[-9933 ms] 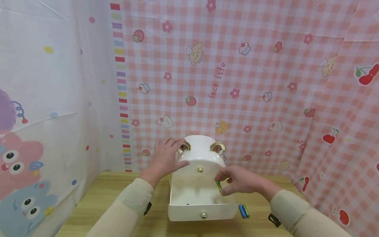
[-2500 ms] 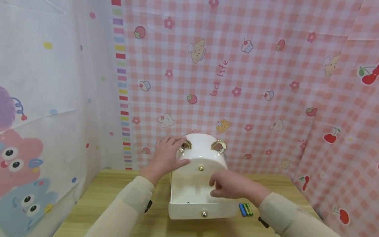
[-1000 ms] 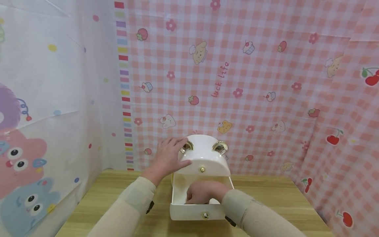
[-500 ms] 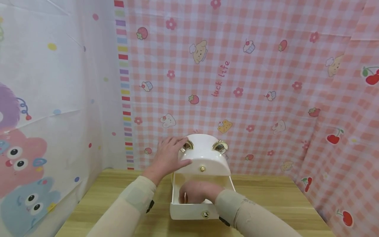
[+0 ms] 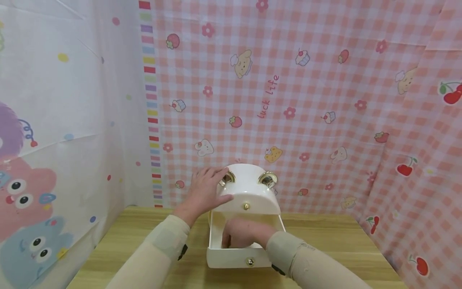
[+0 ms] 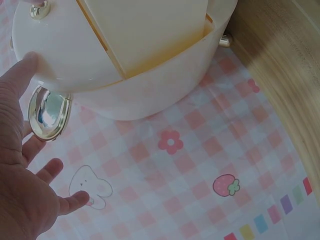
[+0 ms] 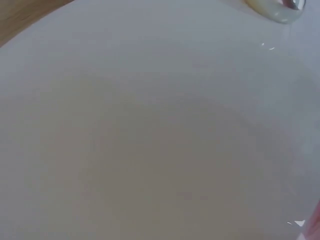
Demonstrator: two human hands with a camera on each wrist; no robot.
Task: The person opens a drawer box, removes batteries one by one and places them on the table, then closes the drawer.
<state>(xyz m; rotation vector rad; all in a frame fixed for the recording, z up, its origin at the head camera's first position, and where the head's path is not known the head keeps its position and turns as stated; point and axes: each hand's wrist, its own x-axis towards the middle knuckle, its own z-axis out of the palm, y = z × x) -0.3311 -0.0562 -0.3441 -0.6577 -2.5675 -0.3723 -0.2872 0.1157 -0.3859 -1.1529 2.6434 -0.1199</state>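
Note:
A white storage box [image 5: 249, 182] with gold ear-shaped trims and gold knobs stands on the table, its lower drawer [image 5: 231, 259] pulled out. My left hand [image 5: 206, 190] rests on the box's upper left side by the gold ear [image 6: 49, 112]. Its fingers are spread and fairly straight, as the left wrist view shows. My right hand [image 5: 241, 233] reaches down into the drawer, toward its left side, fingers bent downward. The front panel hides the fingertips, so whether they hold anything is unclear. Mostly the white box surface [image 7: 150, 130] fills the right wrist view.
A wood-grain table [image 5: 325, 241] lies under the box. Right behind it hangs a pink checked cloth [image 5: 306, 132], with a white printed cloth [image 5: 72, 112] at the left. My right sleeve [image 5: 299, 257] covers the spot beside the drawer's right side.
Earlier my right hand pinched a green battery, later lying beside the others right of the drawer. Since then the hand has moved left into the drawer; the sleeve covers the batteries. Left hand stays.

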